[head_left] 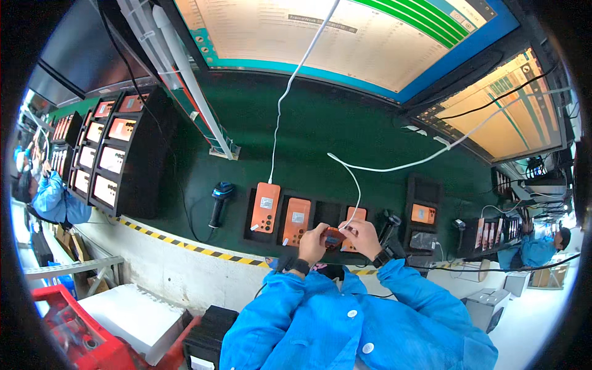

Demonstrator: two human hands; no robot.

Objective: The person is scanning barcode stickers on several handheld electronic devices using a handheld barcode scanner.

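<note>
My left hand [312, 244] is closed round the side of an orange phone [333, 238], held tilted just above the near edge of the bench. My right hand [364, 238] pinches the end of a white cable [353, 179] against that phone's other side; my fingers hide whether its plug is in. Beneath and beyond them lies a black tray [324, 213] with compartments. In its left part, one orange phone [266, 208] has another white cable [277, 123] at its top end. Beside it rests a second orange phone [296, 221]. Another orange phone [356, 215] lies partly behind my right hand.
Handheld scanners [220, 200] [390, 225] lie either side of the tray. A smaller black tray [424, 185] holds another orange phone. A large monitor [302, 43] and a smaller screen [505, 111] stand behind. Black racks of phones [132, 151] stand left. Co-workers in blue sit at both sides.
</note>
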